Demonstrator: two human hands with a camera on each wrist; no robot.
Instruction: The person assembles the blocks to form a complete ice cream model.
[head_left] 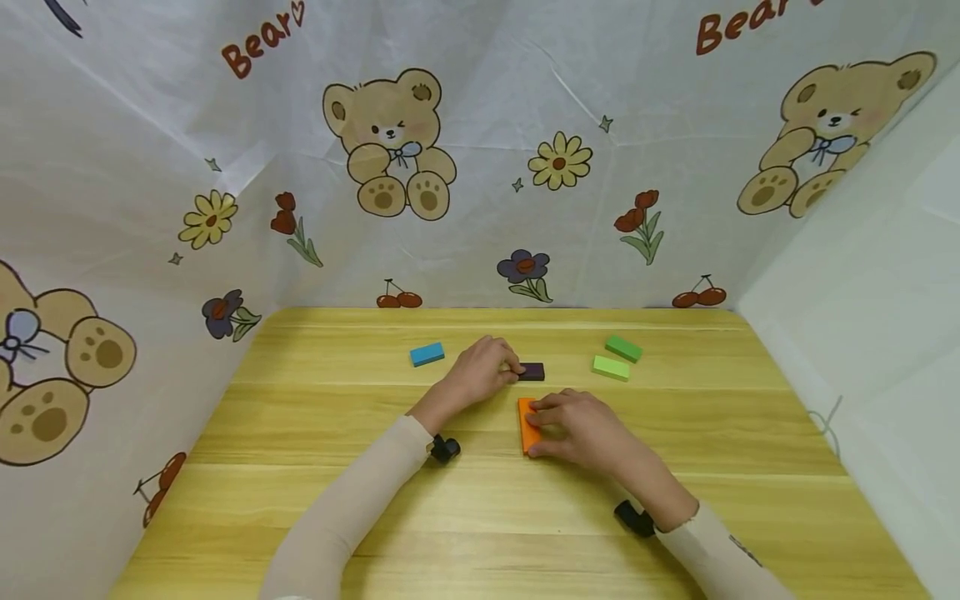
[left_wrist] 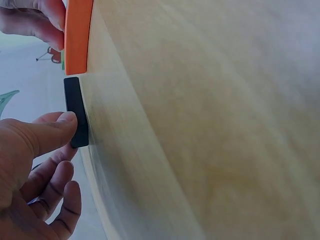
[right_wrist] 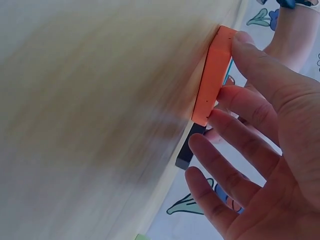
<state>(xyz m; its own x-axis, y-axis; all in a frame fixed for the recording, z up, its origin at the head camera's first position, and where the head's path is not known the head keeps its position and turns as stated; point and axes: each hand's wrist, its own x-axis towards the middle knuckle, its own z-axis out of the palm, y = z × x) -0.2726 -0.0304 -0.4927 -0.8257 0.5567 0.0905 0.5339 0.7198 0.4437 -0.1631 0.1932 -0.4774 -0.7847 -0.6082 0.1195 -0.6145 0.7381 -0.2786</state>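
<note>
My left hand (head_left: 478, 372) pinches the left end of a dark purple block (head_left: 533, 372) between thumb and fingers; in the left wrist view the block (left_wrist: 76, 111) looks almost black. Nearer to me, my right hand (head_left: 588, 427) holds an orange block (head_left: 527, 427) from its right side, thumb at the near end and fingertips toward the far end. The orange block lies lengthwise away from me, while the dark one runs left to right just beyond it. In the right wrist view, the ring and little fingers stand off the orange block (right_wrist: 212, 75).
A blue block (head_left: 427, 354) lies left of the left hand. At the back right are a green block (head_left: 624, 348) and a light green block (head_left: 611, 368), close together. The wooden table (head_left: 480, 542) meets a bear-print sheet (head_left: 480, 242) behind.
</note>
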